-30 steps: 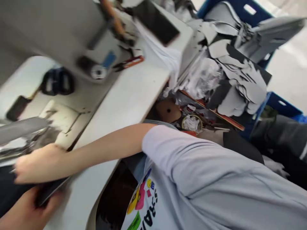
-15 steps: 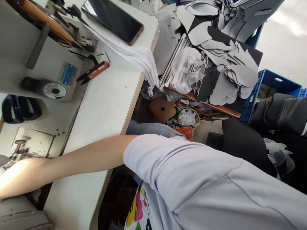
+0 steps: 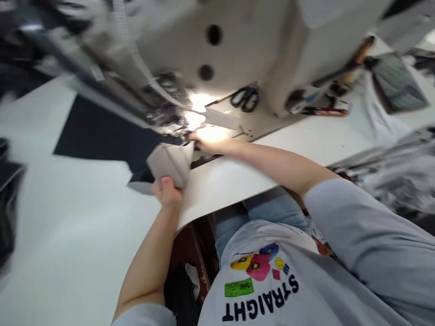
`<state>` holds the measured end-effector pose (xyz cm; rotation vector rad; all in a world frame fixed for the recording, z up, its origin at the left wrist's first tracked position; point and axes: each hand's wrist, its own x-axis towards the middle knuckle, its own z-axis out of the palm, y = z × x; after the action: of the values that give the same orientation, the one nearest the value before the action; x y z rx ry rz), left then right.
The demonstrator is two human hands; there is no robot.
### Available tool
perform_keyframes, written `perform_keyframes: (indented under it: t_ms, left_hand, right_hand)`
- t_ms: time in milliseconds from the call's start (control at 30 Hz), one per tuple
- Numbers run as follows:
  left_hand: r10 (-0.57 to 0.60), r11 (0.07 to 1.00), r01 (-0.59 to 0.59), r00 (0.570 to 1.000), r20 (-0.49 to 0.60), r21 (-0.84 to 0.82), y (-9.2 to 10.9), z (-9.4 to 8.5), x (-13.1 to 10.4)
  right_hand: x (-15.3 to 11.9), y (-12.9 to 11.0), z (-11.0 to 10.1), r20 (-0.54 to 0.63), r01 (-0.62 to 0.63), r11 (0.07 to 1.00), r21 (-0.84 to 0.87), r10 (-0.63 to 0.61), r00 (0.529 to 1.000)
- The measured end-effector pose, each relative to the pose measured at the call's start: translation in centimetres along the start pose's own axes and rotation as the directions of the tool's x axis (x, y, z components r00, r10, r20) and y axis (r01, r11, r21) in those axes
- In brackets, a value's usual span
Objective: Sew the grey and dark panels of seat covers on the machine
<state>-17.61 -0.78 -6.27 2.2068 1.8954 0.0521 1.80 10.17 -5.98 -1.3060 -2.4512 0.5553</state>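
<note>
In the head view a folded light grey fabric piece (image 3: 170, 164) sits at the front of a sewing machine (image 3: 251, 50). My left hand (image 3: 168, 192) grips its near end, thumb on top. My right hand (image 3: 212, 138) reaches under the machine's lamp beside the needle area, its fingers closed at the piece's far corner; glare and blur soften the fingertips. Beneath and left of the grey piece, a large black sheet (image 3: 98, 133) lies on the white table (image 3: 84, 235).
Black-handled scissors (image 3: 245, 98) lie on the machine bed. Orange-handled thread snips (image 3: 326, 111) and a phone (image 3: 397, 83) are farther right on the table. Dark material (image 3: 8, 181) sits at the left edge. A blurred pile of grey pieces and plastic (image 3: 401, 172) stands at right.
My view has swung left from the crates and stacked pieces to the sewing machine. Both hands and the grey fabric piece now show; before, only one arm was visible, its hand out of frame.
</note>
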Motion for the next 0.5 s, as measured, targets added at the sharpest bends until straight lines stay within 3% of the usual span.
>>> perform_keyframes:
  t_ms: [33,67,133,167,233,333,500]
  left_hand:
    - [-0.095,0.983,0.065,0.982,-0.166,-0.174,-0.9,0.9,0.2]
    - [-0.22,0.886,0.03,0.907,-0.36,-0.463,-1.5,1.6,0.5]
    - [-0.405,0.594,-0.207,0.758,-0.511,-0.777,-2.2,2.7,1.0]
    - [-0.455,0.467,-0.305,0.722,-0.521,-0.83,-2.2,2.9,1.2]
    - [-0.461,0.361,-0.359,0.733,-0.499,-0.861,-2.0,2.9,1.3]
    - [-0.464,0.285,-0.366,0.756,-0.461,-0.886,-1.5,2.2,1.3]
    - [-0.455,0.257,-0.359,0.774,-0.441,-0.897,-1.3,1.8,1.3]
  right_hand:
    - [0.2,-0.1,-0.1,0.029,-0.022,1.0,0.012,0.022,0.999]
    - [0.3,-0.3,-0.3,0.063,-0.038,0.999,0.016,0.037,0.997]
    - [0.3,-0.6,-0.3,0.08,-0.073,0.997,-0.01,0.074,0.994]
    - [0.2,-0.8,-0.3,0.077,-0.089,0.996,-0.032,0.091,0.993]
    - [0.0,-1.1,0.0,0.064,-0.104,0.992,-0.074,0.109,0.992]
    - [0.0,-1.0,0.3,0.061,-0.089,0.99,-0.106,0.096,0.994]
    - [0.1,-0.6,0.6,0.039,-0.047,0.99,-0.131,0.053,0.998]
